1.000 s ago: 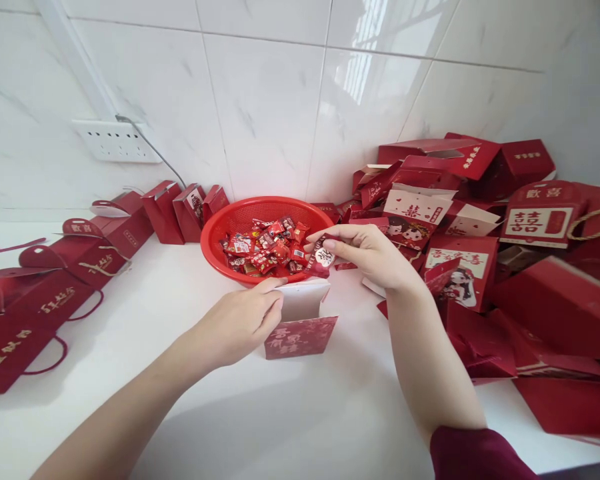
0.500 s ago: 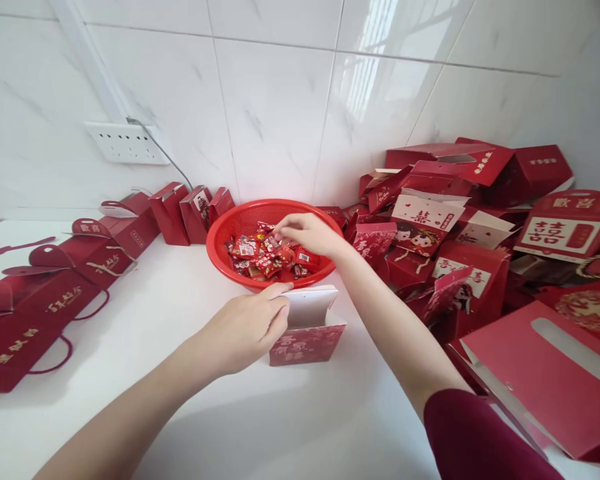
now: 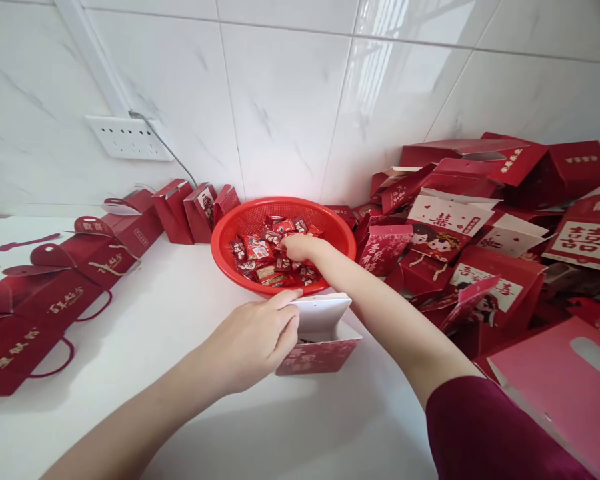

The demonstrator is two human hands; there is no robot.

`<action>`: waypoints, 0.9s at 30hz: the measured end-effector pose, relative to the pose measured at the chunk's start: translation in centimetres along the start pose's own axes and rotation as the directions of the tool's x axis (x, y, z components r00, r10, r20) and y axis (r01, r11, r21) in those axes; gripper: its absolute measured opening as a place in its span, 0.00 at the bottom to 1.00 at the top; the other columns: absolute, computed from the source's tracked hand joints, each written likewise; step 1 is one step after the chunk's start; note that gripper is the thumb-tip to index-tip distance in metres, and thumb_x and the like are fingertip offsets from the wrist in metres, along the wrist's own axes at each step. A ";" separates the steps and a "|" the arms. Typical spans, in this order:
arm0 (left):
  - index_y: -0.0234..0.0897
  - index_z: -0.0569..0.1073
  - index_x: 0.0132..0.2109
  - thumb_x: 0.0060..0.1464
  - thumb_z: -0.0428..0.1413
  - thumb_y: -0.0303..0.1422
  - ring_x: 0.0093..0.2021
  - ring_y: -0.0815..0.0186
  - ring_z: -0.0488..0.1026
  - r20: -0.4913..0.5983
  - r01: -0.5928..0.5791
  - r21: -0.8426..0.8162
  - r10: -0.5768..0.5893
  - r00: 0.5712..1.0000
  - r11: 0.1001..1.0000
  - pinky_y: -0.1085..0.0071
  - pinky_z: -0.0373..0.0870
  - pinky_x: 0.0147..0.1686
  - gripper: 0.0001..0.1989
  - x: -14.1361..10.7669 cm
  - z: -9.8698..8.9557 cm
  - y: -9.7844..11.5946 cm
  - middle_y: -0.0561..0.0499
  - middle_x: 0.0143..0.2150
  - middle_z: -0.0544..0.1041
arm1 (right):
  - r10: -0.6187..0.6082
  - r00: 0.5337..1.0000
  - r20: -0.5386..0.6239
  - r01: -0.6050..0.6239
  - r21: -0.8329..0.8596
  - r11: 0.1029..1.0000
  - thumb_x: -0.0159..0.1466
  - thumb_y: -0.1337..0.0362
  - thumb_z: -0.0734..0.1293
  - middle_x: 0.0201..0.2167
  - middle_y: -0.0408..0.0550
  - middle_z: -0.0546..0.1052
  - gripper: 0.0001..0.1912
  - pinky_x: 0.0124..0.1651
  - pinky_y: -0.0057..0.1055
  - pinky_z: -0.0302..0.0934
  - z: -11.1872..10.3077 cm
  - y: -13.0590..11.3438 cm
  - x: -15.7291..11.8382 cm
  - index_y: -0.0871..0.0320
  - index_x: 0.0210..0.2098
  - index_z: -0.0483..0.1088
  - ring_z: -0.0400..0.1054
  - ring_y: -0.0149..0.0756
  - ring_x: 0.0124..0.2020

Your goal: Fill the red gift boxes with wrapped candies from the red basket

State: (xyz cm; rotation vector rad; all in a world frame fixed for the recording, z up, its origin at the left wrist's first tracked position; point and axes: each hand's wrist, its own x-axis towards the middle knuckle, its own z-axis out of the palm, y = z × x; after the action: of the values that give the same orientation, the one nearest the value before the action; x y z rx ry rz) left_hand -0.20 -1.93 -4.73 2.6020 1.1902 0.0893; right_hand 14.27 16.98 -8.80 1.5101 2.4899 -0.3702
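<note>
A red plastic basket [image 3: 330,230] holds a pile of wrapped red candies [image 3: 258,248]. My right hand [image 3: 300,247] reaches into it with the fingertips down among the candies; what they grip, if anything, is hidden. In front of the basket, an open-topped red gift box [image 3: 323,357] with a white inside stands on the white table [image 3: 190,347]. My left hand [image 3: 260,337] pinches the box's left side at the upper edge. Part of something dark shows low inside the box.
Closed red boxes with cord handles [image 3: 67,293] line the left side, and small red boxes [image 3: 175,213] stand by the wall. Many red boxes [image 3: 500,287] are heaped on the right. A wall socket [image 3: 129,138] has a grey cable. A red plastic utensil [image 3: 27,243] lies far left.
My right hand has gone lower into the candies, and some of them have shifted. My left hand still holds the box, now slightly further right in view.
</note>
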 end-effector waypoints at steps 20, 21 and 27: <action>0.37 0.58 0.31 0.69 0.36 0.34 0.29 0.68 0.65 0.027 0.002 -0.040 -0.001 1.000 0.999 0.68 0.57 0.30 0.17 0.0 -0.3 0.2 0.53 0.40 0.68 | -0.151 0.988 0.032 0.148 0.072 0.986 0.46 0.64 0.80 0.58 0.54 0.73 0.44 0.52 0.30 0.65 1.0 0.7 0.0 0.57 0.60 0.65 0.71 0.47 0.54; 0.37 0.58 0.31 0.69 0.36 0.34 0.29 0.69 0.65 0.027 0.002 -0.038 -0.001 1.000 0.999 0.68 0.57 0.30 0.17 0.0 -0.3 0.2 0.53 0.40 0.68 | -0.150 0.988 0.023 0.148 0.075 0.986 0.45 0.65 0.80 0.57 0.54 0.74 0.44 0.51 0.31 0.65 1.0 0.6 0.0 0.57 0.60 0.66 0.72 0.47 0.53; 0.37 0.59 0.31 0.69 0.35 0.34 0.29 0.69 0.66 0.020 -0.008 -0.009 0.008 1.000 1.000 0.68 0.60 0.31 0.17 0.4 -0.3 0.2 0.52 0.42 0.70 | -0.148 0.973 -0.178 0.172 0.131 0.976 0.58 0.75 0.69 0.51 0.56 0.78 0.22 0.51 0.32 0.62 0.1 0.5 -0.9 0.60 0.52 0.73 0.73 0.46 0.50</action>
State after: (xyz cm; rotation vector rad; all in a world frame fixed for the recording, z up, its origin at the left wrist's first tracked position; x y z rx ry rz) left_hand 0.17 -1.71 -4.40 2.5936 1.1703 0.0692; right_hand 15.14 16.42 -8.71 1.4505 2.7827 -0.4803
